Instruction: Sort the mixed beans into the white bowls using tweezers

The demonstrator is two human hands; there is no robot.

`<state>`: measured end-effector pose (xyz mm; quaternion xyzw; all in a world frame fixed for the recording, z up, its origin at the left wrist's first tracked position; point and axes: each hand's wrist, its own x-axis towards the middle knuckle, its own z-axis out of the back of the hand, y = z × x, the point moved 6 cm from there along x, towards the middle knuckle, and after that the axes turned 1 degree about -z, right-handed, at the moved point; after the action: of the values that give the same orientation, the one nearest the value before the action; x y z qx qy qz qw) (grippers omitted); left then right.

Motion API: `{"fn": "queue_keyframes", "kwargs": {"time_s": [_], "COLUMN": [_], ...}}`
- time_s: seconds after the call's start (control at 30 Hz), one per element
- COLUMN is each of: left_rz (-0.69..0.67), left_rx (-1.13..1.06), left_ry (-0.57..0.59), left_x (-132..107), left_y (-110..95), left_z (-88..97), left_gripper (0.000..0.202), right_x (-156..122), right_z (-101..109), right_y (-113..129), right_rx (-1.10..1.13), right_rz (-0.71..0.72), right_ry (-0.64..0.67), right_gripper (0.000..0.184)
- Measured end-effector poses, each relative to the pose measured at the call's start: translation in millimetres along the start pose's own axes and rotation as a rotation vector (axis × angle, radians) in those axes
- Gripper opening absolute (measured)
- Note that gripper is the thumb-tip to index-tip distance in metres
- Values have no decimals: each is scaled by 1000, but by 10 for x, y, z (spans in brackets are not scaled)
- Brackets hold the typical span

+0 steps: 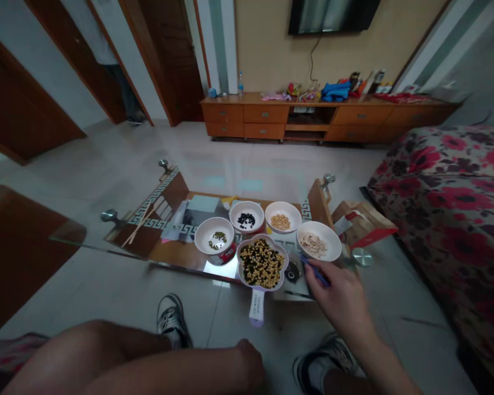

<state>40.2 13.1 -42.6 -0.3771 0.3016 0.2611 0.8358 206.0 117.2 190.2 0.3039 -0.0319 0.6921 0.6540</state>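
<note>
My right hand (337,291) is closed around blue tweezers (321,278), their tips by the near rim of a white bowl (335,244) with pale flat pieces (313,245). To its left, a flower-shaped lilac scoop (256,307) is full of mixed yellow, black and green beans (262,264), its handle towards me. Behind it stand white bowls: one (200,241) with a few green beans (218,240), one (236,211) with black beans (246,221), another (292,208) with yellow beans (280,221). My left hand (249,359) is low in front of the scoop, its fingers hidden.
The bowls stand on a glass table (123,249) with metal knobs; a wooden shelf lies beneath. Chopsticks (139,224) lie at the left. A paper bag (364,222) is right of the table, near a flower-patterned sofa (444,219). A person (119,71) stands in a doorway.
</note>
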Motion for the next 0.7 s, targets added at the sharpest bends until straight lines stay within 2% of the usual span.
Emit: {"fn": "queue_keyframes", "kwargs": {"time_s": [0.07, 0.1, 0.13, 0.2, 0.23, 0.3, 0.33, 0.4, 0.43, 0.5, 0.57, 0.63, 0.7], "left_rz": [-13, -104, -211, -417, -445, -403, -369, -231, -167, -22, 76, 129, 156], "left_rx": [31, 11, -23, -98, -133, -171, -213, -264, -254, -205, -127, -76, -53], "left_ry": [78, 171, 148, 151, 58, -185, -278, -529, -656, -894, -1041, -1066, -1047], "left_x": [-265, -439, -631, -1074, -1279, -1638, -1785, -2008, -2093, -2215, -2267, -2251, -2226], "left_y": [10, -43, -109, -235, -243, -156, -74, 203, 361, 696, 973, 1170, 1283], "left_z": [21, 73, 246, 695, 1010, 1649, 1913, 2337, 2474, 2617, 2625, 2571, 2527], "left_gripper": [21, 29, 37, 33, 28, 28, 27, 30, 33, 36, 33, 27, 23], "right_x": [-3, 1, 7, 22, 30, 46, 54, 72, 83, 108, 138, 172, 207], "right_z": [-38, -51, -58, -68, -71, -82, -92, -113, -123, -144, -164, -187, -214], "right_y": [32, 54, 77, 122, 139, 156, 156, 152, 153, 166, 194, 225, 251], "right_rx": [-13, -24, -34, -51, -55, -59, -60, -53, -45, -30, -24, -25, -26], "right_rz": [15, 26, 37, 56, 59, 52, 46, 35, 36, 44, 52, 53, 51], "right_ry": [0, 6, 10, 25, 31, 36, 39, 38, 36, 39, 49, 63, 67], "right_gripper": [29, 29, 29, 29, 29, 28, 27, 27, 27, 28, 28, 28, 28]}}
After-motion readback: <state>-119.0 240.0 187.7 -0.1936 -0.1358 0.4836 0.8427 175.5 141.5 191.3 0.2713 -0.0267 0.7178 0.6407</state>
